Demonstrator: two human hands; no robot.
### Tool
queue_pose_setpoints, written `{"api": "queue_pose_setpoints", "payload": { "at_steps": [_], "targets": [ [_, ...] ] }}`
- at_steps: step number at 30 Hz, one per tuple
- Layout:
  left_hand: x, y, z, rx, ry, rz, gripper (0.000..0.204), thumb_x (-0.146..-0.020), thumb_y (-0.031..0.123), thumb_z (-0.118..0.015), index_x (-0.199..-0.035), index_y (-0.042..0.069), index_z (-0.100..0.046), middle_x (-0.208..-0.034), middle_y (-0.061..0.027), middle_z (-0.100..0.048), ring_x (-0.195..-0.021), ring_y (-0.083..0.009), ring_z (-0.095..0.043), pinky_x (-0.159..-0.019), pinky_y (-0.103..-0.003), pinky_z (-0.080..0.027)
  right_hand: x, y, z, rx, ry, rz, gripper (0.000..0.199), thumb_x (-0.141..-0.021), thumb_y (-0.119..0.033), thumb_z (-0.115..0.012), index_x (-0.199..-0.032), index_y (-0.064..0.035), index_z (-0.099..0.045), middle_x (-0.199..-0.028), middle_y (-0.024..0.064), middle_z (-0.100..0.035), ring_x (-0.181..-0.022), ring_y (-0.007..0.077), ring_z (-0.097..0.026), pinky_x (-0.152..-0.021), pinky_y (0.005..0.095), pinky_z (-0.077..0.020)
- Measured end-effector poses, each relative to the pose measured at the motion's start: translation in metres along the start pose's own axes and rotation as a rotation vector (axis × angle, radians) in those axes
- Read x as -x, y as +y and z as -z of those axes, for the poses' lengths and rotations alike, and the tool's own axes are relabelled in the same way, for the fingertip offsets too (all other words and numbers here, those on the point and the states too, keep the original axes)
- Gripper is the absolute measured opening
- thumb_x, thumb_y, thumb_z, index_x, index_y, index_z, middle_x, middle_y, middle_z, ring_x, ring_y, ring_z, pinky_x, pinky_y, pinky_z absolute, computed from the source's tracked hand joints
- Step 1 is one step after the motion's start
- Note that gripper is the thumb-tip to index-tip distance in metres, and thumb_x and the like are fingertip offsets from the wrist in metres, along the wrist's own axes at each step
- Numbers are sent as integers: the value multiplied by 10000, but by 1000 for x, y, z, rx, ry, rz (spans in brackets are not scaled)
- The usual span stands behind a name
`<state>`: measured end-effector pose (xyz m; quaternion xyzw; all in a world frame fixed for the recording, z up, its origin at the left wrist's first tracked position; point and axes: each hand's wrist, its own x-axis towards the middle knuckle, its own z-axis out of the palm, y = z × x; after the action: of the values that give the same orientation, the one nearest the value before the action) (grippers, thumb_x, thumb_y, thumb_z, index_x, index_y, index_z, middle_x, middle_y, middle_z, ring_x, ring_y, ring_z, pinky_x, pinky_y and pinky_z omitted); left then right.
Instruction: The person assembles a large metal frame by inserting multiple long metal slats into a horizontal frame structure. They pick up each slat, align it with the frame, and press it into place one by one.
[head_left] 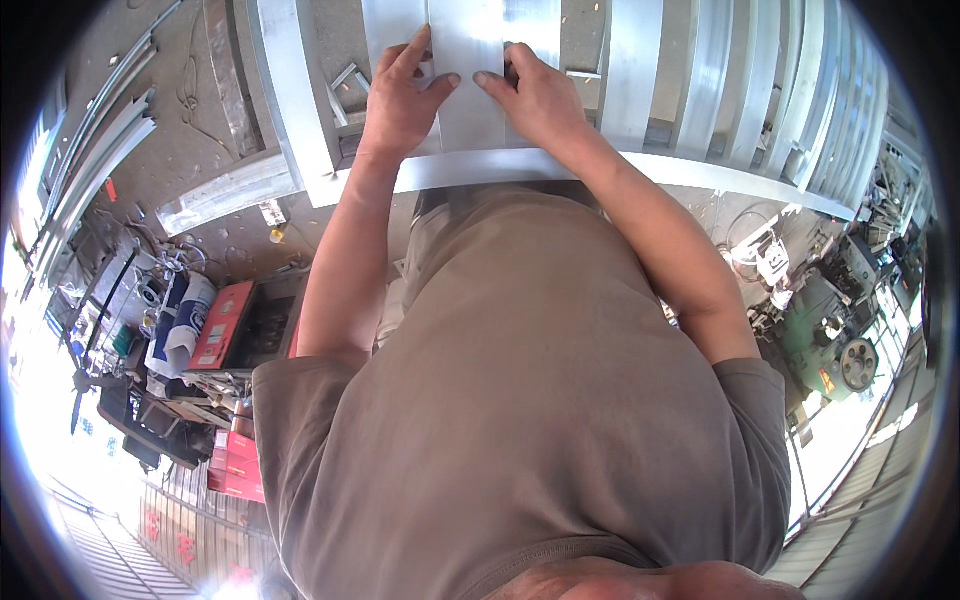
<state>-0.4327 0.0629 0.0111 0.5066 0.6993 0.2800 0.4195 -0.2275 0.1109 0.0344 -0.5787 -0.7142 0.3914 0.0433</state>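
The person's left hand (400, 95) lies flat with its fingers spread on a flat, shiny silver metal strip (470, 70) that runs upright between the two hands, the thumb stretched across the strip toward the other hand. The right hand (535, 95) rests on the strip's other edge, fingers bent and pressed down, its thumb pointing at the left thumb and nearly meeting it. The strip stands among the parallel silver metal bars (700, 80) of a large metal frame (300, 110), its lower end at the frame's long horizontal rail (640, 165), just above the person's grey-brown shirt (520, 400). Below the frame's left corner, on the concrete floor (190, 130), sit a red flat box (222, 325) and a green machine (835, 340) at the far right.
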Motion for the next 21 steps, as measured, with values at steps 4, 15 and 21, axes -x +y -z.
{"api": "queue_pose_setpoints", "payload": {
  "at_steps": [4, 15, 21],
  "targets": [
    [0, 1, 1, -10, -9, -3, 759, -905, 265, -852, -1569, 79, -535, -1351, -176, -602, -1166, -273, -657, -1023, -381, -549, 1, 0, 2, -33, -12, 7, 448, -998, -443, -732, -1070, -34, -565, -852, 127, -705, -795, 331, -702, -724, 451, -546],
    [-3, 0, -1, -93, -16, -23, 770, -901, 282, -872, -1556, 52, -537, -1312, -165, -588, -1176, -260, -645, -1018, -380, -554, -2, 3, 15, -121, -140, -61, 405, -1006, -420, -713, -1098, -52, -572, -909, 111, -712, -849, 307, -700, -774, 439, -538],
    [-2, 1, -2, -85, -12, 33, 779, -876, 232, -890, -1550, 51, -546, -1282, -137, -588, -1145, -228, -632, -1007, -361, -538, 0, 16, 7, -169, -80, 2, 377, -997, -373, -727, -1120, -48, -581, -932, 103, -722, -892, 310, -712, -801, 436, -548]
  ]
}}
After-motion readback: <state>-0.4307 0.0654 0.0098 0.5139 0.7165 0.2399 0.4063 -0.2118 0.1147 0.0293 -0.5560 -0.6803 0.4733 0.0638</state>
